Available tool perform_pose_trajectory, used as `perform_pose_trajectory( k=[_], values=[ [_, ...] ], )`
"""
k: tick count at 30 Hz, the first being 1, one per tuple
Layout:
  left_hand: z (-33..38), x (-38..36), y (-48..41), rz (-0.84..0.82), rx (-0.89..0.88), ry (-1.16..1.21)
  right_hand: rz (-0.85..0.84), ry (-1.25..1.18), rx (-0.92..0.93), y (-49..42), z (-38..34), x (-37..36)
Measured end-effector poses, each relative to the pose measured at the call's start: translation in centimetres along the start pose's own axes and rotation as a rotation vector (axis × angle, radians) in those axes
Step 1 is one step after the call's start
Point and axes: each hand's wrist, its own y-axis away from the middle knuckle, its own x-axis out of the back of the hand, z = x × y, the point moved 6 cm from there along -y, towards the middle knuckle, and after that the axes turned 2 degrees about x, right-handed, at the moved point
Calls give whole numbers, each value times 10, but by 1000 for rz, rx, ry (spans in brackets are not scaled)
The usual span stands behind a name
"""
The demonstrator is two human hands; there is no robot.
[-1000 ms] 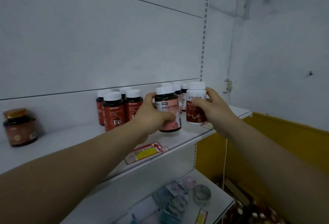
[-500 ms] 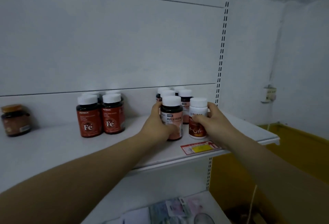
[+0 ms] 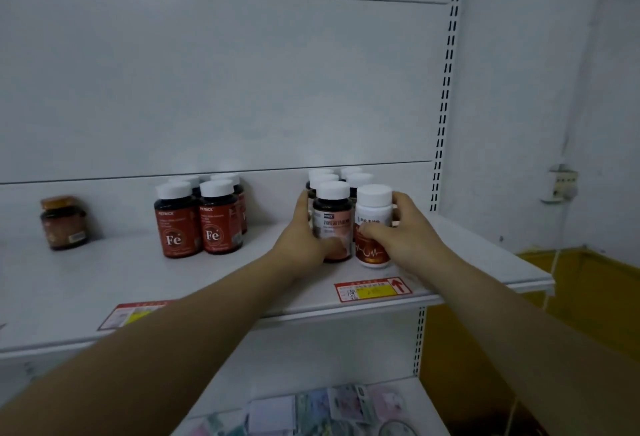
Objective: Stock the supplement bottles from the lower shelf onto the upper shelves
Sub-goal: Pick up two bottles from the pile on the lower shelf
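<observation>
My left hand [image 3: 304, 241] grips a dark bottle with a pink label and white cap [image 3: 333, 214]; it stands on the upper shelf [image 3: 242, 283]. Right beside it stands a white bottle with a red label [image 3: 373, 203], and my right hand [image 3: 398, 231] holds that one. Both bottles sit in front of a cluster of several white-capped bottles [image 3: 346, 177] at the shelf's back.
Several red "Fe" bottles [image 3: 199, 221] stand to the left, and a brown jar [image 3: 64, 222] further left. Price tags [image 3: 374, 290] lie on the shelf's front edge. Flat packets [image 3: 329, 408] lie on the lower shelf. A yellow surface [image 3: 588, 297] is at right.
Both hands moved the two bottles back and down onto the upper shelf, close to the white-capped cluster. The camera view shifted right and closer.
</observation>
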Motion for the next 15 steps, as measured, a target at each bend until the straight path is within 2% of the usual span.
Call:
perform_pose_trajectory(
  k=[3, 5, 10, 12, 15],
  values=[
    [0, 19, 8, -11, 92, -32, 2, -15, 73, 0, -28, 0],
    [1, 38, 20, -35, 135, -64, -56, -33, 112, -1, -53, -11],
    [11, 93, 70, -140, 66, -42, -241, -62, 163, 4, -107, -89],
    [8, 126, 93, -111, 49, -10, -330, -99, 162, 10, -124, -138],
    [-11, 195, 133, 51, 95, -28, -457, -146, 166, 24, -149, -226]
  ],
)
